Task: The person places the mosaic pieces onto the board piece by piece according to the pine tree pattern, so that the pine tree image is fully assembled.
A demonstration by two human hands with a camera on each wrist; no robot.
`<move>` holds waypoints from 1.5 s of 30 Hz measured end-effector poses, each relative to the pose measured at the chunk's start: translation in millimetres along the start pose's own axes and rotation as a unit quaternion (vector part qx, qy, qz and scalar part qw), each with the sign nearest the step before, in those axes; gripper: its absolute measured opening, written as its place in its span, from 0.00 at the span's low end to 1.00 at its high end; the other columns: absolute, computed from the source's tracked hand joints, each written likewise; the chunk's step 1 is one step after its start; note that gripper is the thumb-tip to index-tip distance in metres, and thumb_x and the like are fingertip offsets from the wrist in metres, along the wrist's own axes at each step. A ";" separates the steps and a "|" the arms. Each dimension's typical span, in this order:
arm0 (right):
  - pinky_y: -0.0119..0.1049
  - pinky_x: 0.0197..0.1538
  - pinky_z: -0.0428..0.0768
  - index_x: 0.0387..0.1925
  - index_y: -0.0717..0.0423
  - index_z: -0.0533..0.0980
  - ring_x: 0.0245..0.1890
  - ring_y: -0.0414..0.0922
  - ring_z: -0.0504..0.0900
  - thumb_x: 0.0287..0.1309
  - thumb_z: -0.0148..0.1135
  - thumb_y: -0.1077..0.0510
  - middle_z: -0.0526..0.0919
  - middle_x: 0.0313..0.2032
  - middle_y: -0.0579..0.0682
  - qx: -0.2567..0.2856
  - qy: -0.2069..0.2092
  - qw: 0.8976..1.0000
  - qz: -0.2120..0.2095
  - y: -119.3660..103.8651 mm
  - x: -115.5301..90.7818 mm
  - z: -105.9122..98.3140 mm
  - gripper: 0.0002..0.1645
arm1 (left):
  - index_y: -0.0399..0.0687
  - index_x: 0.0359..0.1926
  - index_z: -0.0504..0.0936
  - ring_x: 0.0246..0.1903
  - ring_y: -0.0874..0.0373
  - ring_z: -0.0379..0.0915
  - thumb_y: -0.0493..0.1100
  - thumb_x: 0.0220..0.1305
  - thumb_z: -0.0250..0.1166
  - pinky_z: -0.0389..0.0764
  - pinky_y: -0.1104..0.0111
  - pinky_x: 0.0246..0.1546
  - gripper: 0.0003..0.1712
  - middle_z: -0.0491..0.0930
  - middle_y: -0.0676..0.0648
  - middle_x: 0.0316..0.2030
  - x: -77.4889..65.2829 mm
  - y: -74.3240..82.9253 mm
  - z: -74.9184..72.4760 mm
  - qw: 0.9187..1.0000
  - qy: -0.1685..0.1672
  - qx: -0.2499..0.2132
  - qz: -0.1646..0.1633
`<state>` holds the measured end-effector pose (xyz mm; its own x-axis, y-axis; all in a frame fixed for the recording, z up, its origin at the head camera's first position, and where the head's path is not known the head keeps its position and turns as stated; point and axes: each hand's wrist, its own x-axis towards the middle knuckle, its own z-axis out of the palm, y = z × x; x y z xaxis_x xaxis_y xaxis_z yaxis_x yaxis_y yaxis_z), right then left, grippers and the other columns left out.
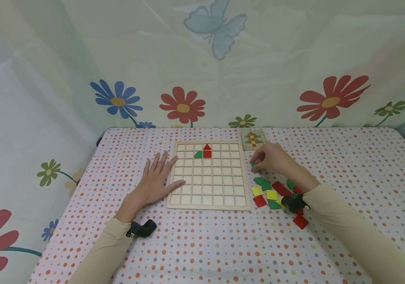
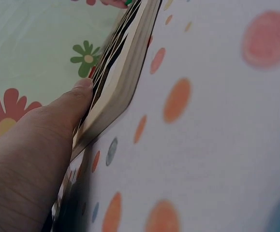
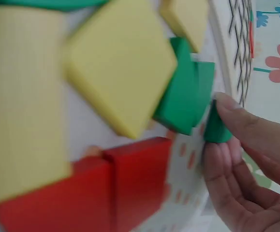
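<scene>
A wooden grid board lies on the dotted tablecloth. Near its top sit a red triangle, a red square and a green quarter-round tile. My left hand rests flat at the board's left edge, fingers spread, with the thumb over the rim. Right of the board, my right hand pinches a green tile between thumb and fingers; its full shape is partly hidden. Just beyond that hand lies a small pattern card showing a tree-like figure.
Loose tiles lie below my right hand: yellow squares, red squares and green pieces, some overlapping. The right wrist camera hides part of the pile. A floral cloth hangs behind the table.
</scene>
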<state>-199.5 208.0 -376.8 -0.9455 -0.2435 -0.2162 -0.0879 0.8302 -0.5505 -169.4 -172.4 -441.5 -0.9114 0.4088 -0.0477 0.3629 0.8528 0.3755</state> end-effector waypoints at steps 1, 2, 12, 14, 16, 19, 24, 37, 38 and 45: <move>0.37 0.37 0.76 0.38 0.65 0.88 0.32 0.47 0.78 0.54 0.80 0.63 0.86 0.30 0.53 0.006 0.004 1.000 -0.001 1.0 -1.0 0.6 0.11 | 0.50 0.85 0.49 0.82 0.39 0.25 0.69 0.72 0.59 0.29 0.39 0.78 0.53 0.36 0.38 0.84 -0.1 0.0 0.1 1.000 -0.001 0.001 -0.002; 0.37 0.37 0.76 0.38 0.65 0.88 0.32 0.47 0.78 0.54 0.80 0.63 0.86 0.30 0.52 0.011 0.010 1.000 -0.003 2.0 -2.0 1.4 0.11 | 0.51 0.85 0.49 0.82 0.39 0.25 0.69 0.72 0.58 0.29 0.40 0.78 0.53 0.36 0.38 0.84 -0.1 -0.1 0.3 1.000 -0.002 0.001 -0.003; 0.35 0.32 0.77 0.34 0.62 0.88 0.30 0.45 0.81 0.52 0.81 0.66 0.87 0.31 0.52 0.044 0.066 0.995 -0.052 13.3 -11.7 8.3 0.08 | 0.50 0.85 0.48 0.82 0.39 0.24 0.69 0.73 0.58 0.29 0.39 0.78 0.53 0.36 0.38 0.84 2.1 -0.8 1.4 1.000 -0.006 0.000 0.002; 0.33 0.32 0.78 0.31 0.62 0.87 0.30 0.45 0.82 0.51 0.81 0.68 0.87 0.31 0.52 0.048 0.076 0.993 -0.079 12.7 -11.5 8.9 0.08 | 0.49 0.85 0.49 0.82 0.38 0.25 0.69 0.72 0.59 0.30 0.38 0.78 0.53 0.36 0.37 0.83 2.0 -0.9 0.8 1.000 -0.003 0.002 0.002; 0.32 0.33 0.79 0.31 0.62 0.87 0.31 0.46 0.83 0.50 0.81 0.69 0.88 0.30 0.52 0.049 0.084 0.991 -0.095 9.6 -9.8 9.5 0.07 | 0.50 0.85 0.48 0.82 0.39 0.24 0.70 0.72 0.58 0.29 0.39 0.78 0.53 0.35 0.37 0.84 1.9 -1.7 -0.1 1.000 -0.007 0.006 -0.003; 0.36 0.36 0.82 0.32 0.63 0.87 0.33 0.49 0.85 0.52 0.79 0.70 0.88 0.31 0.54 0.046 0.100 0.988 -0.110 1.4 -4.4 11.3 0.07 | 0.51 0.85 0.47 0.82 0.40 0.23 0.70 0.73 0.57 0.28 0.40 0.78 0.53 0.35 0.38 0.84 2.2 -2.7 -1.3 1.000 -0.010 0.003 -0.005; 0.47 0.44 0.86 0.36 0.65 0.88 0.37 0.54 0.87 0.56 0.77 0.69 0.89 0.34 0.58 0.065 0.109 0.984 -0.124 -16.6 11.3 16.7 0.06 | 0.52 0.85 0.47 0.82 0.41 0.23 0.71 0.73 0.56 0.27 0.41 0.78 0.53 0.34 0.39 0.84 3.2 -3.2 -0.7 1.000 -0.014 0.001 -0.008; 0.47 0.47 0.85 0.43 0.65 0.89 0.41 0.54 0.87 0.63 0.73 0.68 0.90 0.42 0.60 0.102 0.064 0.984 -0.134 -54.3 57.8 35.8 0.08 | 0.51 0.85 0.48 0.82 0.40 0.23 0.70 0.72 0.57 0.28 0.40 0.78 0.53 0.35 0.38 0.84 2.9 -2.3 0.2 1.000 -0.008 -0.001 -0.005; 0.46 0.47 0.84 0.44 0.65 0.89 0.41 0.54 0.87 0.63 0.72 0.68 0.90 0.42 0.60 0.101 0.059 0.985 -0.128 -55.6 59.5 36.5 0.08 | 0.52 0.85 0.47 0.82 0.40 0.23 0.71 0.73 0.56 0.27 0.41 0.78 0.53 0.35 0.39 0.84 2.9 -2.0 0.2 1.000 -0.011 0.000 -0.007; 0.44 0.47 0.84 0.46 0.66 0.88 0.43 0.53 0.87 0.65 0.70 0.69 0.90 0.46 0.61 0.091 0.031 0.990 -0.104 -58.0 63.5 39.4 0.10 | 0.52 0.85 0.47 0.82 0.41 0.23 0.71 0.73 0.55 0.27 0.42 0.78 0.53 0.35 0.40 0.84 3.2 -3.5 1.8 1.000 -0.010 0.008 -0.008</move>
<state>-242.1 124.6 -390.4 -0.9308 -0.3637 -0.0364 -0.2300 0.6602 -0.7150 -173.3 -173.5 -444.7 -0.9132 0.4011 -0.0725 0.3511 0.8645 0.3596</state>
